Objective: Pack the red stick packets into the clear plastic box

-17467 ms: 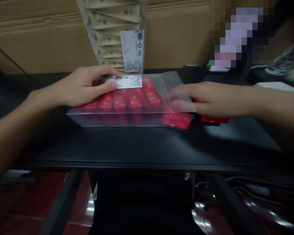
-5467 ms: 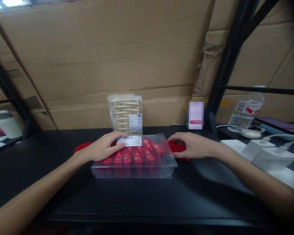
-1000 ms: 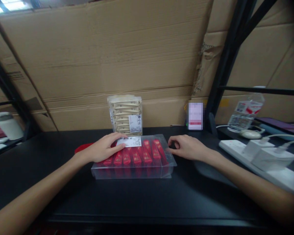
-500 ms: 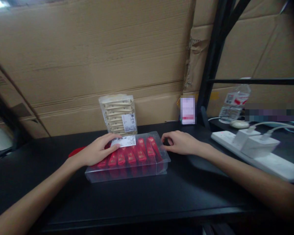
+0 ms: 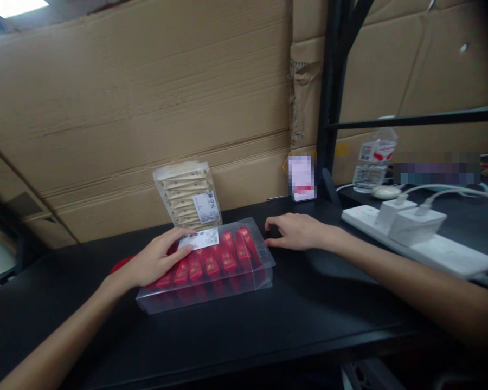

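A clear plastic box (image 5: 205, 295) lies on the black table, holding a row of several red packets (image 5: 211, 264) with gold print. A white label (image 5: 205, 239) is on its top. My left hand (image 5: 162, 255) rests on the box's upper left part, fingers stretched out and thumb apart, touching the label's edge. Just off the box's right end is my right hand (image 5: 295, 232), its fingers curved and parted from the thumb with nothing between them. Something red (image 5: 121, 263) shows past the box's left end, mostly hidden by my left forearm.
A clear pack of cream packets (image 5: 183, 189) leans against the cardboard wall (image 5: 146, 97) behind the box. Farther right stand a phone (image 5: 303, 176) and a metal frame post (image 5: 331, 92). A power strip (image 5: 451, 254) with white chargers and a water bottle (image 5: 374, 162) are at the right.
The view has shifted and tilted slightly. My right hand's thumb and fingers have spread apart at the box's right end. My left hand stays on the box.
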Available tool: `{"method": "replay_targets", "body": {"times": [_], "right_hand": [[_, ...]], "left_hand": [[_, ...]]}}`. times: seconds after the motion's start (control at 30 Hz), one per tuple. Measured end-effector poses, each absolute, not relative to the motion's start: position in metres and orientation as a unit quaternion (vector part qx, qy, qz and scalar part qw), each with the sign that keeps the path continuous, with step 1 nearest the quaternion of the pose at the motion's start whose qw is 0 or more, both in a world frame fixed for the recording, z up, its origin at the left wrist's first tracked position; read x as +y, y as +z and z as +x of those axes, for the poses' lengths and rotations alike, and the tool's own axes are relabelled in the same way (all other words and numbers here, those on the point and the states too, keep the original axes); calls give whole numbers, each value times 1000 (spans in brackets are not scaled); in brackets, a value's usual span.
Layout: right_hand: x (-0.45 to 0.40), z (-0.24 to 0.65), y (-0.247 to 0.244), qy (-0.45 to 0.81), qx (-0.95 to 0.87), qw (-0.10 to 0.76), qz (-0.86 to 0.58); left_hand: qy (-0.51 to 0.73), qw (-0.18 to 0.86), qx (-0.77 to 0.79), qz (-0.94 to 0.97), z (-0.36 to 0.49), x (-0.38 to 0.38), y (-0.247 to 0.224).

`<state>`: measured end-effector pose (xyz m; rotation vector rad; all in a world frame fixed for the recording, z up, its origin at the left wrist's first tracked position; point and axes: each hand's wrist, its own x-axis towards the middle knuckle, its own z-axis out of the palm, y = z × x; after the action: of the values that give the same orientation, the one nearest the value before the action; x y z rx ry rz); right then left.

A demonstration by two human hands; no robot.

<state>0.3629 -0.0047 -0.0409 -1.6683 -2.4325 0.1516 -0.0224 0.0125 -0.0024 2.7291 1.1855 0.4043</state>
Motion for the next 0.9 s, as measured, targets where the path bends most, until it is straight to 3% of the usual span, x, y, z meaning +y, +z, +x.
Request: {"method": "replay_targets", "body": {"times": [0.33,0.6,0.9], "right_hand": [[0,363,-48,57,-837,120,-531],[-5,354,-50,155,-884,149,-414],[-7,351,-48,184,-884,153,-401]], "left_hand": [[140,79,388,908,-22,11,-4],[151,72,373,913,-21,11,-7],[155,76,369,913,-23,12,-9]]}}
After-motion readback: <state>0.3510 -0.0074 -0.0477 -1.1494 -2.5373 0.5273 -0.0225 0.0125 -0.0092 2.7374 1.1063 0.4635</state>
